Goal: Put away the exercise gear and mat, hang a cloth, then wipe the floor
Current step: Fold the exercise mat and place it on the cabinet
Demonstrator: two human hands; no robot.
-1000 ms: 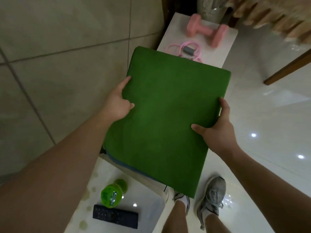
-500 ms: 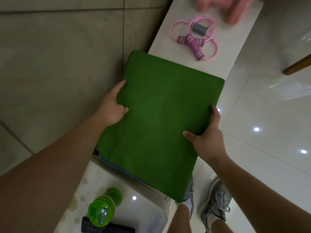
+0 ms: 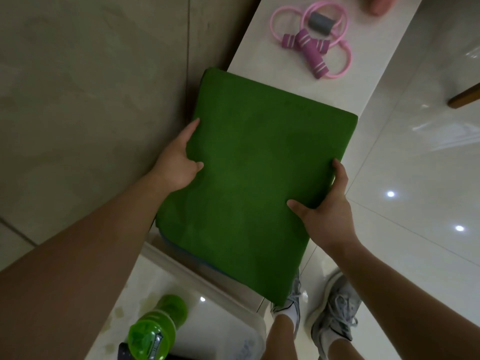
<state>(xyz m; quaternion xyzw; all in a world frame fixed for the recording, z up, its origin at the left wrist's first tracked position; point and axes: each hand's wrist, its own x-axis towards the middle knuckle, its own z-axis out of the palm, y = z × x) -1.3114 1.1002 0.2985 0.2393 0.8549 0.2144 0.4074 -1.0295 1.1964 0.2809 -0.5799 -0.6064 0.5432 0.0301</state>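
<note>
A folded green mat (image 3: 254, 178) with a blue underside fills the middle of the view, held over a white shelf (image 3: 363, 81). My left hand (image 3: 179, 162) grips its left edge, thumb on top. My right hand (image 3: 327, 211) grips its right edge, thumb on top and fingers curled round the side. Beyond the mat, pink resistance loops with magenta handles (image 3: 311, 45) lie on the shelf. The corner of a pink dumbbell (image 3: 379, 5) shows at the top edge.
A tiled wall (image 3: 91, 100) runs along the left. Below the mat stands a white surface (image 3: 220, 320) with a green bottle (image 3: 155, 331) and a dark remote (image 3: 123, 353). My grey shoes (image 3: 335, 307) stand on glossy white floor. A wooden leg (image 3: 465, 96) juts in at right.
The view has tilted down and closer: the mat sits lower over the shelf, the dumbbell has nearly left the top edge, and the loops are now fully uncovered. Both hands keep their hold.
</note>
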